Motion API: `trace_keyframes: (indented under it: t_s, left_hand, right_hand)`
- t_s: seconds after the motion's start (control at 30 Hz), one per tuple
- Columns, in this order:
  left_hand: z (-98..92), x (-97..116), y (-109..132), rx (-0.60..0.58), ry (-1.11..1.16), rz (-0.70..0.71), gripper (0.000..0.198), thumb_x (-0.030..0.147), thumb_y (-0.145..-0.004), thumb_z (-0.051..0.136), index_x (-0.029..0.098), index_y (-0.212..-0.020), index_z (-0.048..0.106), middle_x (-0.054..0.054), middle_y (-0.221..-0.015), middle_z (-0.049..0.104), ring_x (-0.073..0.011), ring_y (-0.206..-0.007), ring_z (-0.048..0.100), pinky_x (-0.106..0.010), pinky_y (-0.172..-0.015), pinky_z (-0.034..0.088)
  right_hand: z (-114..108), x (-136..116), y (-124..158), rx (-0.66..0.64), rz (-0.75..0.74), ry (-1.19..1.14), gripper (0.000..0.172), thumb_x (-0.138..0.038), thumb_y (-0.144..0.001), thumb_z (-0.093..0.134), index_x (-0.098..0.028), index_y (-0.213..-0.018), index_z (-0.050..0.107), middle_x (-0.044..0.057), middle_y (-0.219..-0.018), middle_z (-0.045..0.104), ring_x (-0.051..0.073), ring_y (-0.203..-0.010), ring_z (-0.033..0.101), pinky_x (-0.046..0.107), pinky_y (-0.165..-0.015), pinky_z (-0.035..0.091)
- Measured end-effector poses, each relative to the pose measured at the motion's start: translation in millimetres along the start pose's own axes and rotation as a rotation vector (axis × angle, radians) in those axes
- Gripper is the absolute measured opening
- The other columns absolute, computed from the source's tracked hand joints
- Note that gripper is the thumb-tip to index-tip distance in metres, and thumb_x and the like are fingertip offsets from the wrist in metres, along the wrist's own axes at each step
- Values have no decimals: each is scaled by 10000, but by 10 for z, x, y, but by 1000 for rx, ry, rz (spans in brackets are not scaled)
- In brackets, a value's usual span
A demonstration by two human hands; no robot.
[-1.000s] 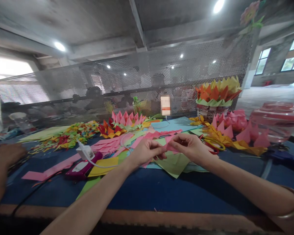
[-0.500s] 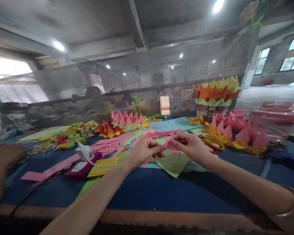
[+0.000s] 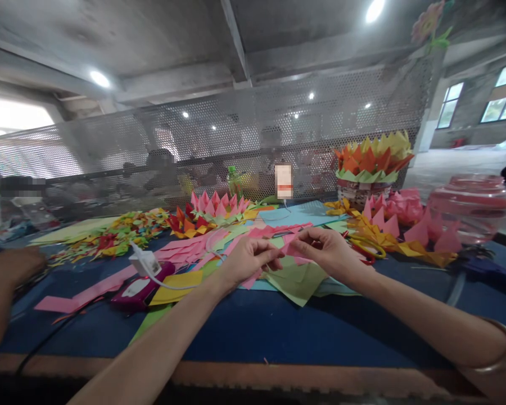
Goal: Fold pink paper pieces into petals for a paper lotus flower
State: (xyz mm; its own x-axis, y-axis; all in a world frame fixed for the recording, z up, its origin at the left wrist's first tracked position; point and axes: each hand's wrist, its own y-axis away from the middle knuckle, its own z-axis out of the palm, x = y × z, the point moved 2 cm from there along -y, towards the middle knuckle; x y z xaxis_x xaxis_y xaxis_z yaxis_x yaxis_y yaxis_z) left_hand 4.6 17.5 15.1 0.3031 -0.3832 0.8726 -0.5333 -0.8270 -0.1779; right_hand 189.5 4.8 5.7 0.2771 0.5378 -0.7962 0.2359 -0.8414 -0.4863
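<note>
Over the middle of the table, my right hand (image 3: 326, 253) pinches a small piece of pink paper (image 3: 288, 244) between thumb and forefinger. My left hand (image 3: 253, 257) is closed, with its thumb and fingertips pressed together at the left edge of that pink paper. Exactly how the paper is folded is hidden by the fingers. Below both hands lie green paper sheets (image 3: 298, 281), with pink strips around them. Yellow-handled scissors (image 3: 373, 247) rest just beyond my right wrist.
A purple power strip (image 3: 141, 289) with a white charger (image 3: 145, 261) lies left. Paper scraps (image 3: 118, 233) are heaped behind it. Folded-paper lotus shapes (image 3: 219, 205) stand at the back, a larger one (image 3: 373, 160) to the right beside a clear jar (image 3: 472, 208). Another person's hand (image 3: 14, 267) reaches in at left.
My left fingertips have shifted very slightly on the pink paper. My right hand has stayed in place. A dark shape has appeared at the far right edge.
</note>
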Motion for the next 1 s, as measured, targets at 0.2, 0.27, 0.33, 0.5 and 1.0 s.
trace_keyframes:
  t_s: [0.2, 0.27, 0.33, 0.5, 1.0]
  left_hand:
    - [-5, 13, 12, 29, -75, 7, 274, 367, -769, 574, 117, -674, 633, -50, -626, 645, -110, -561, 566, -220, -568, 448]
    - [-1, 8, 9, 32, -55, 5, 278, 377, -779, 562, 118, -712, 637, -53, -655, 651, -110, -579, 568, -219, -576, 447]
    - [8, -8, -1, 31, -3, -20, 310, 401, -808, 520, 117, -816, 642, -68, -726, 663, -119, -631, 584, -223, -591, 451]
    - [34, -10, -16, 46, 48, -4, 368, 439, -789, 542, 126, -965, 624, -67, -842, 651, -125, -731, 582, -221, -636, 446]
    - [8, 18, -13, 78, 41, 64, 240, 347, -737, 628, 116, -798, 642, -46, -719, 644, -122, -684, 591, -226, -665, 454]
  right_hand:
    - [9, -32, 4, -20, 2, 0, 231, -376, -796, 558, -156, -768, 623, 25, -707, 618, 118, -597, 525, 220, -529, 409]
    - [5, -22, -2, -13, -6, -4, 245, -393, -799, 551, -160, -777, 623, 27, -721, 623, 122, -604, 530, 223, -533, 413]
    - [-2, -3, -8, -1, -9, 2, 253, -405, -800, 547, -164, -776, 622, 21, -712, 619, 120, -595, 526, 222, -526, 407]
    - [6, 27, 1, -55, 12, -9, 239, -384, -815, 535, -164, -778, 619, 13, -699, 608, 117, -598, 530, 223, -539, 405]
    - [73, -32, 12, -161, -38, 71, 314, -463, -826, 492, -175, -831, 617, 19, -762, 588, 120, -665, 486, 223, -568, 369]
